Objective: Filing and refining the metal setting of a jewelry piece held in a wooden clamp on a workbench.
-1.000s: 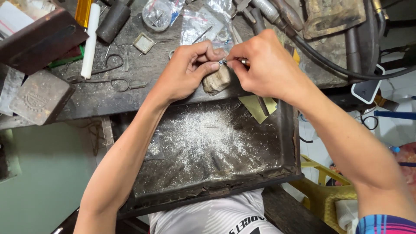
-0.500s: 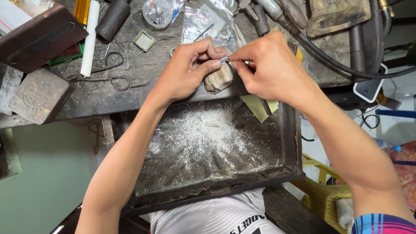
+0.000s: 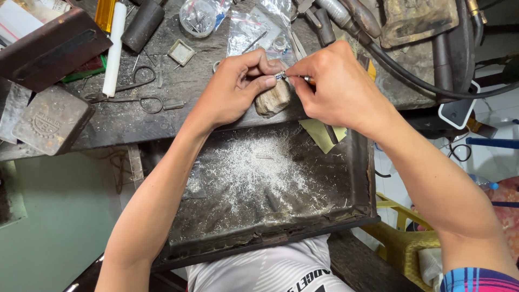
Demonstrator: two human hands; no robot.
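Note:
My left hand [image 3: 238, 86] pinches a small silver piece [image 3: 281, 75], maybe a ring, between thumb and fingers and rests it on a worn wooden bench peg [image 3: 273, 99]. My right hand [image 3: 338, 84] meets it from the right, gripping a thin tool with an orange-brown handle [image 3: 308, 80] whose tip touches the piece. Both hands hover over the far edge of a dark metal tray [image 3: 363, 184] dusted with pale metal filings [image 3: 259, 173].
The dark workbench [image 3: 162, 103] carries scissors [image 3: 135, 100], a white stick [image 3: 113, 48], a dark cylinder [image 3: 141, 24], clear plastic bags [image 3: 254, 27], a small square frame [image 3: 181, 52] and metal blocks [image 3: 48, 121]. Black hoses [image 3: 411, 81] run at the right. A yellow plastic chair [image 3: 400, 238] stands below right.
Both hands have stayed together on the small piece at the peg, shifting only slightly; the right hand's tool keeps working at the same spot.

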